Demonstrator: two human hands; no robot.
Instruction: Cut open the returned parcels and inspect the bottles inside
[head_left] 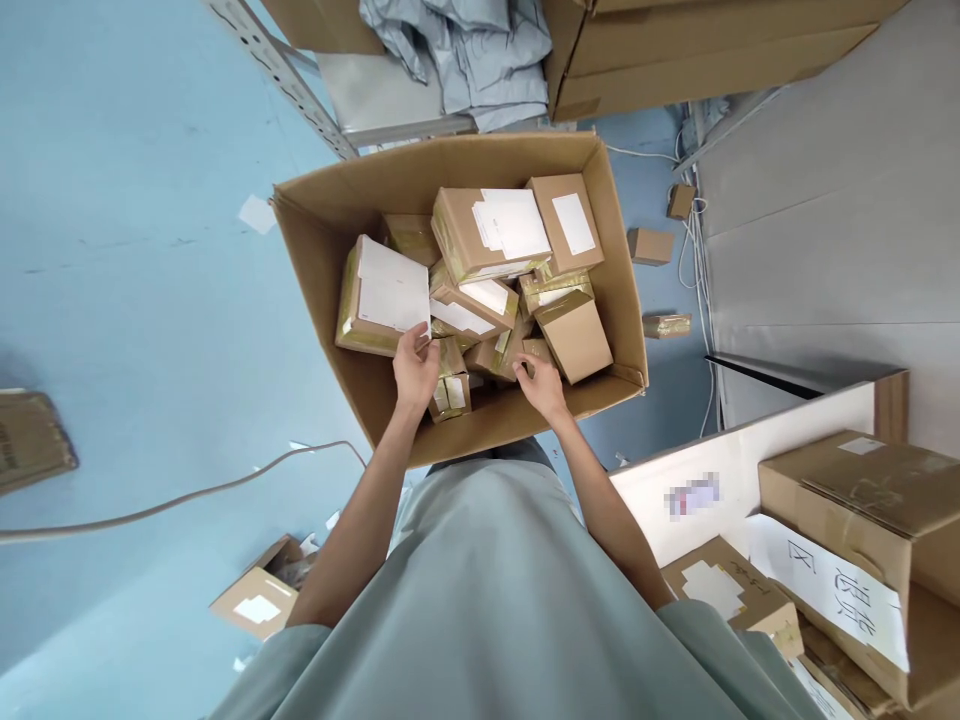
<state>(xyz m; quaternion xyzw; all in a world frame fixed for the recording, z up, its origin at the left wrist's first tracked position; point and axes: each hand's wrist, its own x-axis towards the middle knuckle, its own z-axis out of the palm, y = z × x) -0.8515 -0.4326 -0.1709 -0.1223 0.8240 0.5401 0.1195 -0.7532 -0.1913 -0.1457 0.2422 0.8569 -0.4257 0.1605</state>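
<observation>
A large open carton (459, 440) stands right in front of me, filled with small taped cardboard boxes. My left hand (417, 368) is over its near left part, fingers loosely bent and apart, at the lower corner of a box with a big white label (391, 285). Just below that hand lies a small taped box (451, 390). My right hand (538, 384) hovers over the near middle, thumb and fingers apart with nothing visible between them. To its right leans a plain brown box (577, 338). Farther back sit a labelled box (461, 235) and another labelled box (559, 215).
Behind the carton is a metal shelf (289, 85) with grey plastic bags (480, 50) and a big carton (697, 60). Small boxes (651, 246) and cables lie on the floor at right. Stacked cartons (862, 480) stand lower right; a hose (187, 497) crosses the floor at left.
</observation>
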